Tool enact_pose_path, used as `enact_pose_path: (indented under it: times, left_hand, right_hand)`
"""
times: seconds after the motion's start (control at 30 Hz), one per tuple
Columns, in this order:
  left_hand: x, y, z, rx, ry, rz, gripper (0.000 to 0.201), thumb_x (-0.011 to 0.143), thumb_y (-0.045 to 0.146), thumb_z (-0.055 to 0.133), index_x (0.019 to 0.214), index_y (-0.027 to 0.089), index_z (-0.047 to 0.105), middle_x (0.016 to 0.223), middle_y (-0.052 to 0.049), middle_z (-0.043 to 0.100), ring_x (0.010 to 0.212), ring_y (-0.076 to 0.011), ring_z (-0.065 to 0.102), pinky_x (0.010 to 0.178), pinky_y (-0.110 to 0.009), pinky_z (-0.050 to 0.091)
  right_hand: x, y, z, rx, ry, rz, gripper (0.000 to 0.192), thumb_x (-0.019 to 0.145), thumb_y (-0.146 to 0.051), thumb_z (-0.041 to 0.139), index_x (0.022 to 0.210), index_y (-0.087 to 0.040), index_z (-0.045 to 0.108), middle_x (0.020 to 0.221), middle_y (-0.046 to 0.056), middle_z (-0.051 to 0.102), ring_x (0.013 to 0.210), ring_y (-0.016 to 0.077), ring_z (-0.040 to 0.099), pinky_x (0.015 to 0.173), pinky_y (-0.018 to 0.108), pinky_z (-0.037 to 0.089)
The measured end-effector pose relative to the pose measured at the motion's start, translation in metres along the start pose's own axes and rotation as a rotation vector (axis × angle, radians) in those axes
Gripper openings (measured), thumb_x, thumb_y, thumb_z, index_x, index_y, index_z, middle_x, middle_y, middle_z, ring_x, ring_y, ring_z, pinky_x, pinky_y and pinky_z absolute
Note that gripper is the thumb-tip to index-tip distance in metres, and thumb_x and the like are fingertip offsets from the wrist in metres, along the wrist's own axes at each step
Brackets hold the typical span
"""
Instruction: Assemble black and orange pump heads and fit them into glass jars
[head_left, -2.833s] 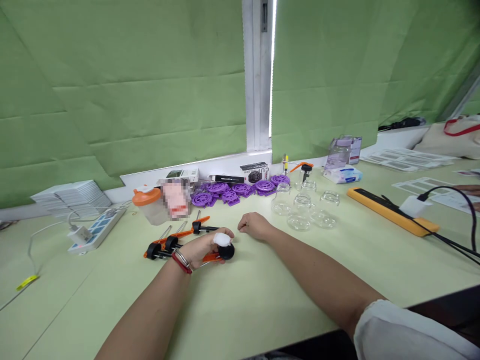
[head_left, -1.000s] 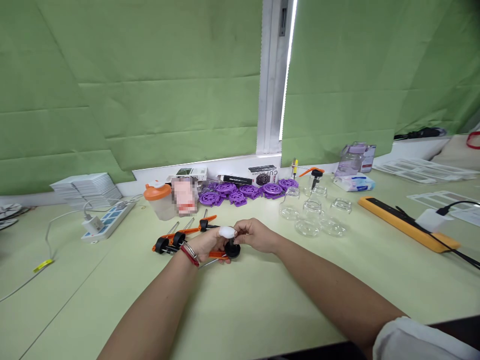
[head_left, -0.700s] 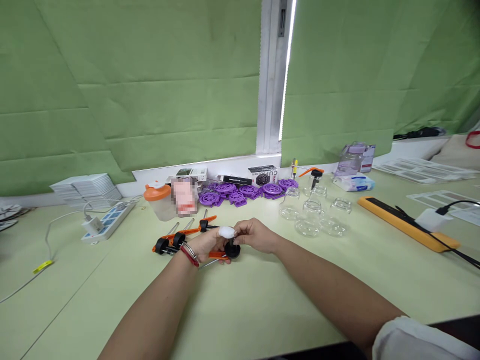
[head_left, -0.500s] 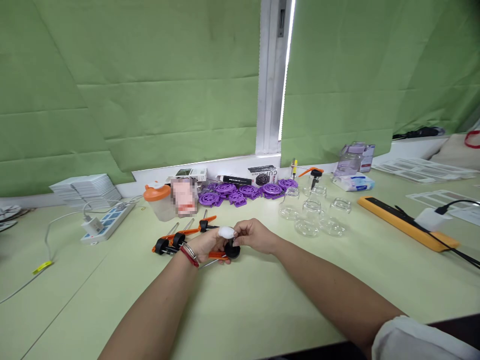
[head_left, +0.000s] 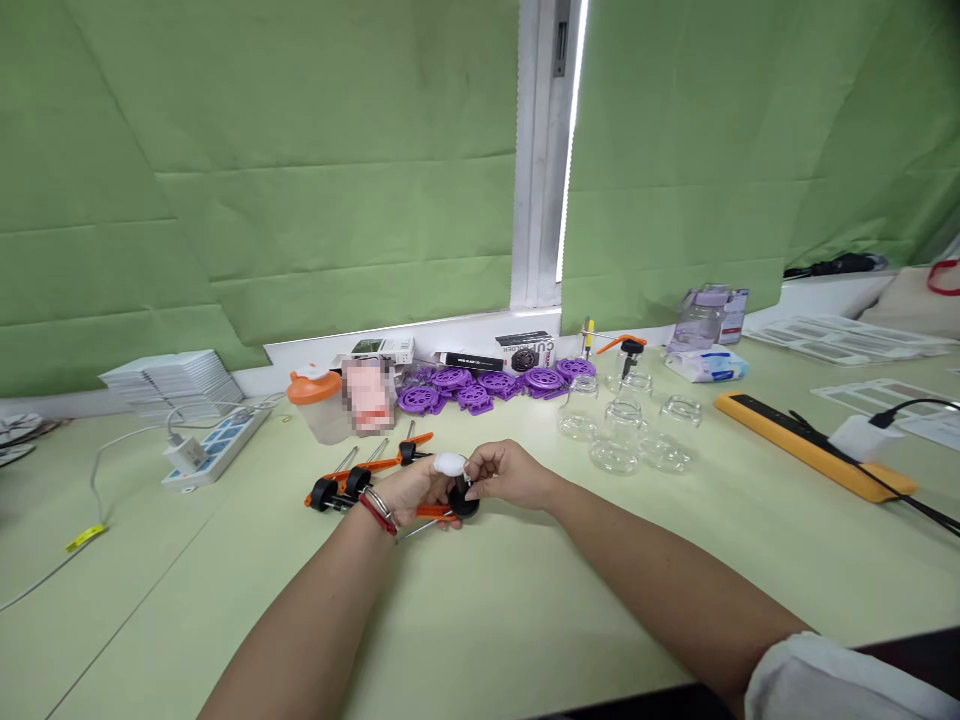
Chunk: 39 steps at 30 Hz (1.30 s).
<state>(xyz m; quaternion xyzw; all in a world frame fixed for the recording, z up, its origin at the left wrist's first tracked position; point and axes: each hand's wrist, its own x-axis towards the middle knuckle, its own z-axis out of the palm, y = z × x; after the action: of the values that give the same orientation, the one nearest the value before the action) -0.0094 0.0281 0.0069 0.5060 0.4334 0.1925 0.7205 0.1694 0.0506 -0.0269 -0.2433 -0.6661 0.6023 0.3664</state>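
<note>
My left hand (head_left: 415,490) is wrapped round a black and orange crank-handled lid assembly (head_left: 463,502), which looks like a hand grinder top. It has a round black disc, an orange handle (head_left: 435,511) and a metal rod, with a rounded white piece (head_left: 450,464) on its upper end. The fingertips of my right hand (head_left: 514,474) pinch at the black stem just under the white piece; the exact spot is partly hidden. Similar black and orange assemblies (head_left: 358,482) lie on the table just behind my left hand.
Clear glass jars and bowls (head_left: 615,455) stand right of centre, with another orange-handled assembly (head_left: 630,348) behind them. Purple plastic parts (head_left: 474,396) lie along the wall. An orange-lidded cup (head_left: 315,385) stands left, power strips (head_left: 217,447) and an orange bar (head_left: 810,450) on either side.
The held assembly has shifted very slightly left, and my right fingers have moved a little along its stem. Both hands keep their hold.
</note>
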Motion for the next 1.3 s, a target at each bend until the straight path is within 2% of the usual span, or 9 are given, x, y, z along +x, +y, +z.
enact_pose_path:
  times: [0.13,0.27,0.4,0.83,0.97,1.3]
  left_hand:
    - [0.0002,-0.0018,-0.0026,-0.025,0.005,-0.001,0.051,0.067,0.054,0.054,0.097,0.013,0.057,0.073,-0.011,0.065,0.055,-0.0241,0.062,0.047,-0.028,0.038]
    - [0.0003,-0.0028,-0.0046,-0.026,-0.007,0.004,0.048,0.069,0.054,0.052,0.093,0.013,0.058,0.072,-0.011,0.065,0.056,-0.0249,0.063,0.048,-0.029,0.038]
    - [0.0000,-0.0028,-0.0055,-0.027,-0.014,0.002,0.047,0.068,0.054,0.052,0.089,0.012,0.058,0.072,-0.012,0.065,0.056,-0.0247,0.062,0.049,-0.030,0.039]
    - [-0.0006,-0.0026,-0.0052,-0.040,-0.027,0.014,0.049,0.065,0.053,0.054,0.094,0.014,0.057,0.071,-0.009,0.065,0.054,-0.0242,0.062,0.049,-0.029,0.040]
    - [-0.0004,-0.0029,-0.0061,-0.032,-0.034,0.013,0.049,0.067,0.054,0.053,0.094,0.013,0.057,0.073,-0.011,0.065,0.056,-0.0247,0.062,0.050,-0.030,0.040]
    - [-0.0005,-0.0028,-0.0060,-0.043,-0.018,0.008,0.052,0.066,0.054,0.054,0.099,0.014,0.056,0.072,-0.009,0.064,0.055,-0.0245,0.062,0.049,-0.030,0.040]
  right_hand:
    - [0.0000,0.0020,0.0014,0.035,0.010,-0.032,0.036,0.052,-0.026,0.083,0.074,-0.016,0.056,0.068,-0.004,0.056,0.062,0.0095,0.052,0.062,0.026,0.043]
    - [-0.0002,0.0018,0.0032,0.031,0.007,-0.030,0.034,0.054,-0.027,0.081,0.068,-0.016,0.052,0.068,-0.004,0.053,0.062,0.0090,0.050,0.062,0.025,0.043]
    - [-0.0004,0.0000,0.0044,0.046,-0.006,-0.022,0.035,0.055,-0.027,0.081,0.073,-0.016,0.053,0.068,-0.005,0.052,0.063,0.0090,0.049,0.062,0.025,0.042]
    - [0.0007,0.0056,0.0034,0.088,-0.020,-0.025,0.038,0.054,-0.030,0.082,0.067,-0.016,0.050,0.070,-0.005,0.053,0.063,0.0083,0.050,0.062,0.024,0.042]
    - [0.0009,0.0056,0.0030,0.091,-0.023,-0.019,0.038,0.054,-0.031,0.083,0.073,-0.016,0.054,0.070,-0.004,0.054,0.064,0.0089,0.051,0.063,0.025,0.043]
    - [0.0011,0.0072,0.0029,0.118,-0.025,0.002,0.039,0.054,-0.031,0.083,0.071,-0.015,0.052,0.071,-0.004,0.054,0.063,0.0081,0.051,0.063,0.024,0.042]
